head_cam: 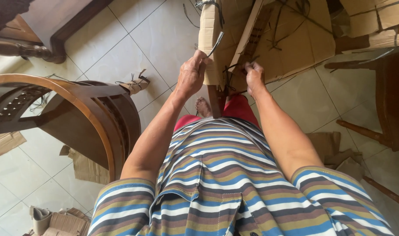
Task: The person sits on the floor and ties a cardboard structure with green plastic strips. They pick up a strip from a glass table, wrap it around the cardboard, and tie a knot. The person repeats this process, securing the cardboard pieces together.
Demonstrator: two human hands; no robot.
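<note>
Standing over a tiled floor (120,57), the person works on a wooden piece wrapped in brown cardboard (212,39), which rises at about twelve o'clock from the body. The left hand (191,75) is closed around the edge of the cardboard wrap, fingers curled tight, and a thin grey strap (217,43) sticks up just above the knuckles. The right hand (253,78), just beside it at about one o'clock, is pinched nearly shut on a dark strap or string (234,66); what exactly lies between the fingertips is too small to tell.

The cardboard looks light, stiff but easy to bend and tear, so the folded edge is a good place to take hold. The strap seems thin and slippery and probably needs a firm pinch. The wood inside is likely heavy and hard.

Both forearms reach forward and slightly inward, elbows close to the striped shirt (217,175), wrists bent down. A curved wooden chair (90,109) stands at nine o'clock, and cardboard scraps (88,168) lie below it.
</note>
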